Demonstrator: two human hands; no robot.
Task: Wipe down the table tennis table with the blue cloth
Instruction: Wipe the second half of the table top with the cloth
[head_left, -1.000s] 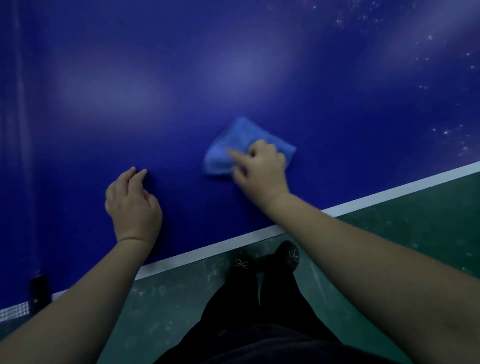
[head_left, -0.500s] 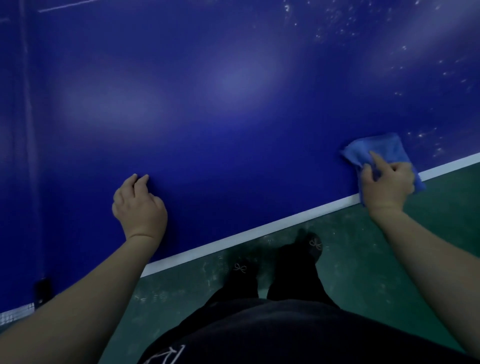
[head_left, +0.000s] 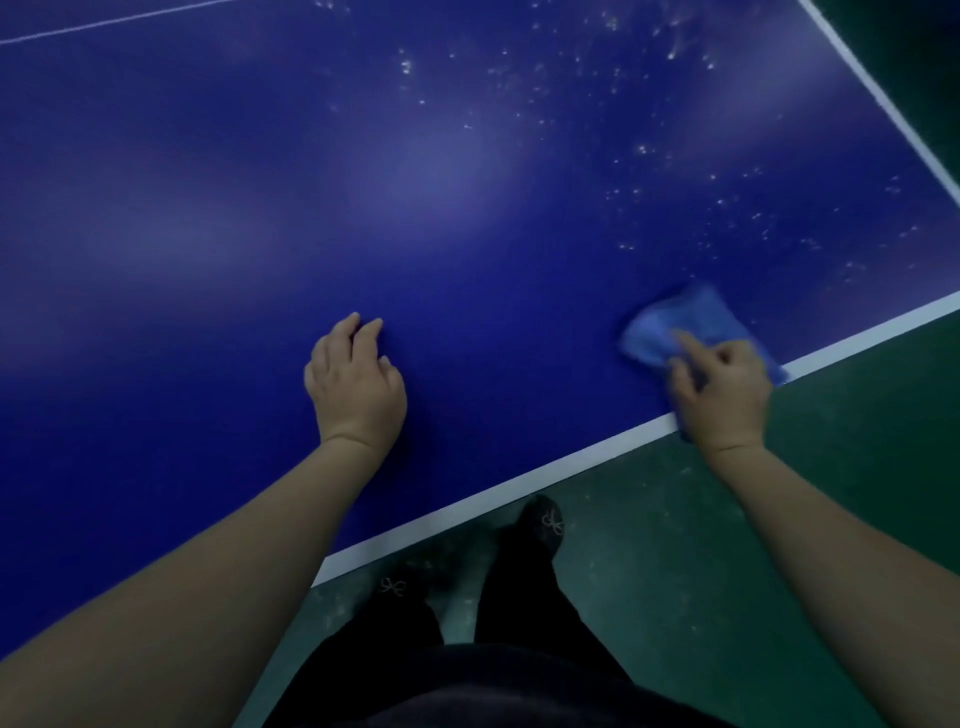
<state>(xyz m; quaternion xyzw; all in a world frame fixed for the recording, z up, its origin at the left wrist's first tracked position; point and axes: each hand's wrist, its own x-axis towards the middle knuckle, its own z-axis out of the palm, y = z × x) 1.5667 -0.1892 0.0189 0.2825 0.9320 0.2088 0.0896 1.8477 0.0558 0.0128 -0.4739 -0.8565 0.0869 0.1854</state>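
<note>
The dark blue table tennis table (head_left: 415, 218) fills most of the head view, with a white line along its near edge. A light blue cloth (head_left: 670, 327) lies bunched on the table near that edge at the right. My right hand (head_left: 722, 389) grips the cloth, fingers curled into it and index finger stretched over it. My left hand (head_left: 356, 384) rests on the table surface to the left, fingers loosely bent and holding nothing. White specks dot the table at the upper right.
The table's right edge with its white line (head_left: 883, 104) runs down the top right corner. Green floor (head_left: 857, 467) lies below the near edge. My dark trousers and shoes (head_left: 540, 525) stand close to the table.
My right hand swept the cloth from the middle of the table to the right, near the white edge line. My left hand has stayed planted while the view shifted right.
</note>
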